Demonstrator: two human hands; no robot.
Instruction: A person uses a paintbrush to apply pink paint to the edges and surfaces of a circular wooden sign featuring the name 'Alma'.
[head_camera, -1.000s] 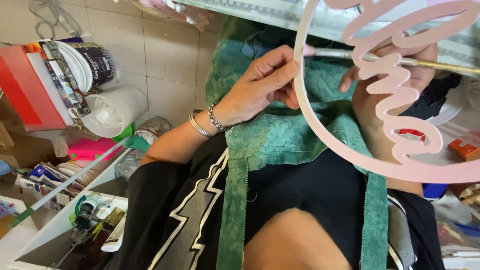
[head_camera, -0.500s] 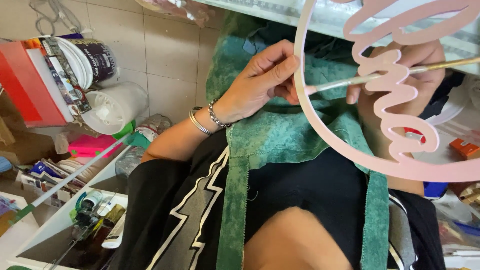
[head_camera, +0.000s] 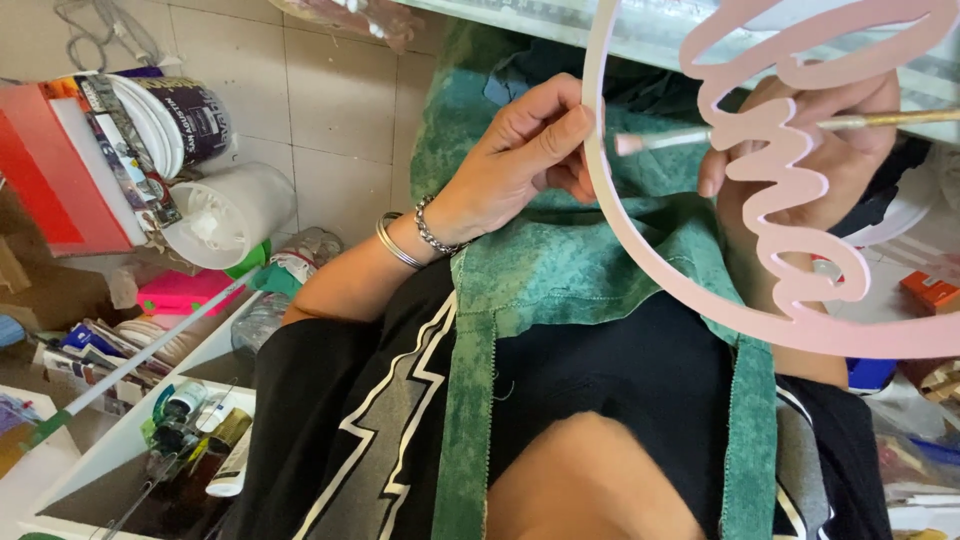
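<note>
A pink wooden hoop (head_camera: 640, 250) with cut-out cursive lettering (head_camera: 770, 170) hangs in front of my chest. My left hand (head_camera: 520, 150), with metal bracelets on its wrist, pinches the hoop's left rim. Behind the lettering, my right hand (head_camera: 850, 140) holds a thin paintbrush (head_camera: 900, 118). Its pink-loaded tip (head_camera: 630, 143) sits just inside the left rim, close to my left fingers. Below the hoop I see a green apron (head_camera: 570, 270) over a black shirt.
At the left stand a white plastic tub (head_camera: 225, 215), a red box (head_camera: 50, 170), stacked cups and a pink packet (head_camera: 180, 292). A white tray with paint tubes (head_camera: 190, 430) lies at the lower left. An orange box (head_camera: 930, 290) is at the right. Behind is a tiled wall (head_camera: 340, 90).
The brush tip dipped lower along the hoop's left rim, then rose again, and the handle now lies more level. The hoop and my left hand have hardly moved.
</note>
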